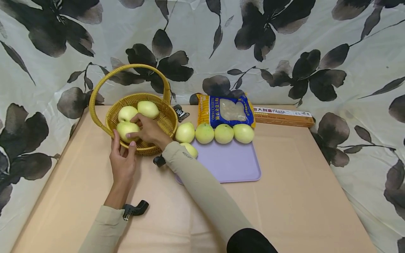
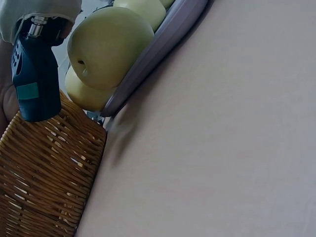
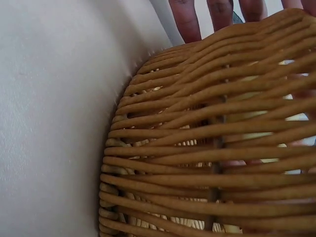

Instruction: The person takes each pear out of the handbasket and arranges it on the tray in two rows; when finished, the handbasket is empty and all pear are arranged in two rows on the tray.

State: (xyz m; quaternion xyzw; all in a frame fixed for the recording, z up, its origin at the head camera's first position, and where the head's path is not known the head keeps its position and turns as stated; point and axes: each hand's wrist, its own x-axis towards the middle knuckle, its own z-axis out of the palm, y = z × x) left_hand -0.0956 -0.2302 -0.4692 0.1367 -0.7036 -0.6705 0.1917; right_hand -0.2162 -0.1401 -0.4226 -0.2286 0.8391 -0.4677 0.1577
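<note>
A yellow wicker basket (image 1: pixel 152 151) with a tall hoop handle stands at the left of the table, holding three pale green apples. My right hand (image 1: pixel 147 130) reaches into it from the right and grips the nearest apple (image 1: pixel 121 127), thumb and fingers on its right side. On the front-left rim my left hand (image 1: pixel 123 163) holds the basket, fingertips beside that same apple. The other two apples (image 1: pixel 148 109) lie behind. In the right wrist view, fingers (image 3: pixel 185 19) meet the woven wall (image 3: pixel 163 108); the left wrist view shows the basket's side (image 2: pixel 44 168) close up.
Right of the basket lies a lilac tray (image 1: pixel 227 161), with a row of apples (image 1: pixel 224 134) along its back edge and another apple (image 1: pixel 191 150) at its left. Behind are a pasta bag (image 1: pixel 226 110), a long pasta box (image 1: pixel 283 117) and a small black packet (image 1: pixel 181 113).
</note>
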